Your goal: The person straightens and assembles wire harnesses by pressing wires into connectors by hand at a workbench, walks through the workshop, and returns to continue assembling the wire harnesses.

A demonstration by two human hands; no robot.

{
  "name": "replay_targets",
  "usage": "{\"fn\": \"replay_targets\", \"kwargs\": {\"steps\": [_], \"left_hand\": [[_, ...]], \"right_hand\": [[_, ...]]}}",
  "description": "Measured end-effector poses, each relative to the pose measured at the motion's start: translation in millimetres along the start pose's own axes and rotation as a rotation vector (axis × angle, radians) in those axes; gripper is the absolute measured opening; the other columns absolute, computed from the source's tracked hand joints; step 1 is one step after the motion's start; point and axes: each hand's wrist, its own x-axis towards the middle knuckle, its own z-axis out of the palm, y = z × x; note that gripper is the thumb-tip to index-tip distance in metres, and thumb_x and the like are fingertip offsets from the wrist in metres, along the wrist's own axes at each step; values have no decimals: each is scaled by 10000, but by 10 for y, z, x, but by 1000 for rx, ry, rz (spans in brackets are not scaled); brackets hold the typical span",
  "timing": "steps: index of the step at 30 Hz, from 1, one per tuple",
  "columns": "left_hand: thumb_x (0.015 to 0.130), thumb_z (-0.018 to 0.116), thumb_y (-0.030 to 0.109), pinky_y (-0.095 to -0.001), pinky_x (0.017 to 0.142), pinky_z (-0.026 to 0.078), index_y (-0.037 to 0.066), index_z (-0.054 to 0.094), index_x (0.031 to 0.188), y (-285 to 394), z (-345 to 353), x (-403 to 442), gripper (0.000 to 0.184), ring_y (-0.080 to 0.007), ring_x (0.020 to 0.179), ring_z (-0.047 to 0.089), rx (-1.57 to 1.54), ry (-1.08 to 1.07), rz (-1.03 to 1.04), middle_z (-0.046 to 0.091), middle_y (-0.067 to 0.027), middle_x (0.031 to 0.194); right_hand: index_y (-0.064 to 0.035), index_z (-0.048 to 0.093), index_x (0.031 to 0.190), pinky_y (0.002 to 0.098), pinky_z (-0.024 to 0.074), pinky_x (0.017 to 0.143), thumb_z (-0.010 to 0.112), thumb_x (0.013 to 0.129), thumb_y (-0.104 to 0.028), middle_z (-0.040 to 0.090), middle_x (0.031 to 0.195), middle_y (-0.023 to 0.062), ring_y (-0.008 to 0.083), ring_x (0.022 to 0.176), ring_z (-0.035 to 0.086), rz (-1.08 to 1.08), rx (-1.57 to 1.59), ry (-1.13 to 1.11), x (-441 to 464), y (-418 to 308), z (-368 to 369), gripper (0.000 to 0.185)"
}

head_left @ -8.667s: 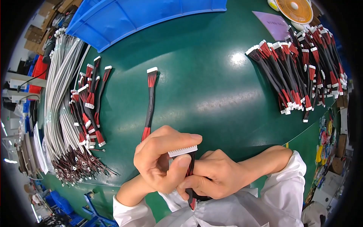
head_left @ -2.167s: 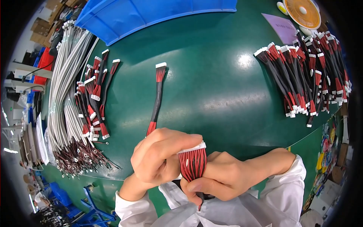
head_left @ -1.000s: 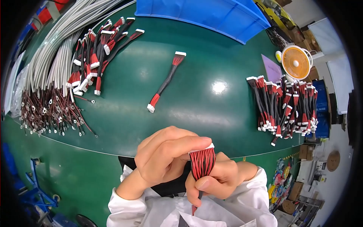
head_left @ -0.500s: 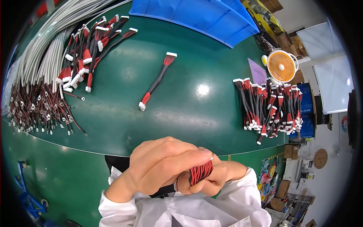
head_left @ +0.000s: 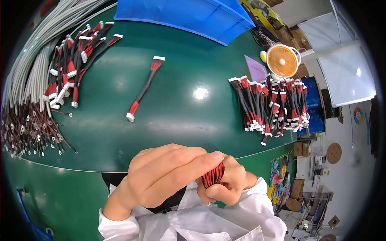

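Below the green table, both hands clamp a red-black wire harness.

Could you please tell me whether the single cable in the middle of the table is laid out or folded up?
Laid out: the single cable lies nearly straight on the green table, its white connectors at opposite ends.
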Motion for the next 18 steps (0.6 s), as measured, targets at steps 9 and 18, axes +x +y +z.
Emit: {"fn": "replay_targets", "kwargs": {"steps": [9, 18], "left_hand": [[691, 664, -54, -253, 459, 471, 48, 620, 948, -26, 289, -97, 280, -185, 579, 616, -66, 103, 48, 630, -65, 751], [638, 722, -39, -240, 468, 480, 54, 617, 926, 28, 396, -126, 321, -172, 568, 609, -272, 76, -25, 610, -53, 746]], "right_hand": [[-30, 449, 508, 232, 304, 306, 437, 876, 30, 501, 429, 19, 88, 313, 436, 124, 424, 188, -80, -136, 50, 373], [-37, 456, 499, 283, 219, 338, 578, 721, 69, 445, 427, 22, 137, 318, 375, -145, 89, 318, -142, -36, 131, 274]]}}
